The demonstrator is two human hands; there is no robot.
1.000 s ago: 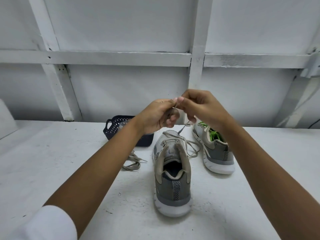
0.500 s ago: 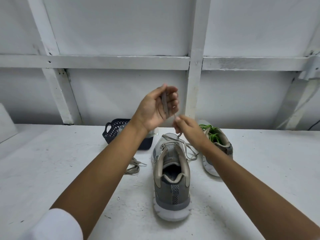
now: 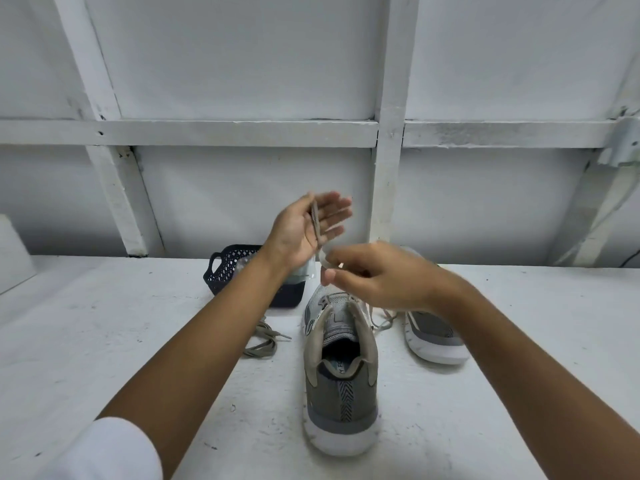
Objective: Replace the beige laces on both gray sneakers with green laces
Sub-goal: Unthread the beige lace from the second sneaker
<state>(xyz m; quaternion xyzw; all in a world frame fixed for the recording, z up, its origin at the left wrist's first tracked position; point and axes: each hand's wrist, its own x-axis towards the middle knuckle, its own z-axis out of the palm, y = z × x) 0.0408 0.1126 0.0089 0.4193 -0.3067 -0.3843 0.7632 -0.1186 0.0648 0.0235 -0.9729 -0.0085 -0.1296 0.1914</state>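
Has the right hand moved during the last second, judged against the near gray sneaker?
Yes. The right hand, pinching the beige lace, has come down and now hangs just above the toe of the near gray sneaker.

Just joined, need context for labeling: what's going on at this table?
A person appears to be pulling the beige lace out of the near gray sneaker on the white table. The left hand is raised with fingers straight, the lace running across its palm. The right hand pinches the same lace lower down. A second gray sneaker sits to the right, partly hidden by that hand. Another loose lace lies on the table by a dark basket.
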